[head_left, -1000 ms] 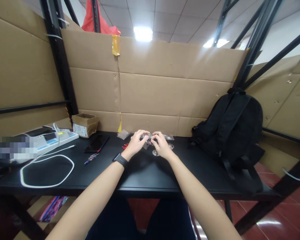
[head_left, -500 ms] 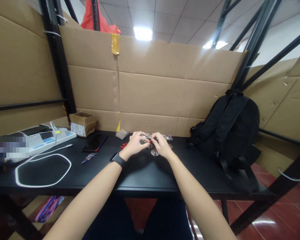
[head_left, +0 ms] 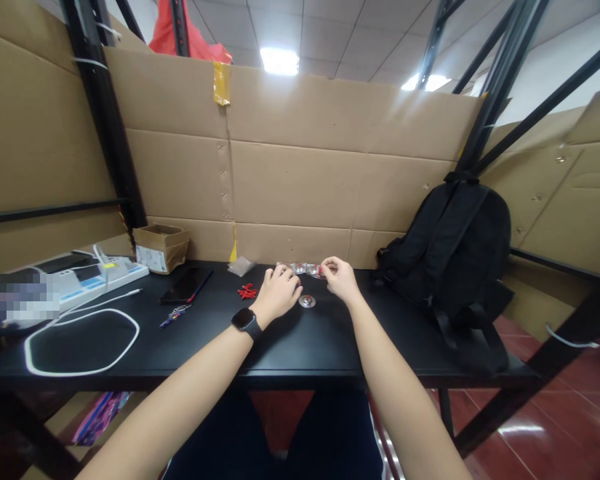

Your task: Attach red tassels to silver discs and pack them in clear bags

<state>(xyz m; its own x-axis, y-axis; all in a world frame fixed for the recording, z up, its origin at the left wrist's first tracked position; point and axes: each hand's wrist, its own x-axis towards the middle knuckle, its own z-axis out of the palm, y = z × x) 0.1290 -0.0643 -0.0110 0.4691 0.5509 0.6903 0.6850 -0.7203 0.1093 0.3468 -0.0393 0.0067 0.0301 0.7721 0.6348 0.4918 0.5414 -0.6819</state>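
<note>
My left hand, with a black watch on its wrist, rests on the black table with its fingers curled under; what they hold, if anything, is hidden. My right hand pinches a small clear packet with a red piece at the back of the table. A round clear disc lies on the table between the two hands. Several more clear packets lie by the cardboard wall, just beyond my fingers. A small pile of red pieces sits left of my left hand.
A black backpack leans at the right. A phone, keys, a small cardboard box, a white power strip and a looped white cable fill the left side. Cardboard walls enclose the back and sides.
My hands were together working on a packet; they have parted. The right hand has moved back and right with a packet, the left has dropped onto the table. The disc now lies uncovered.
</note>
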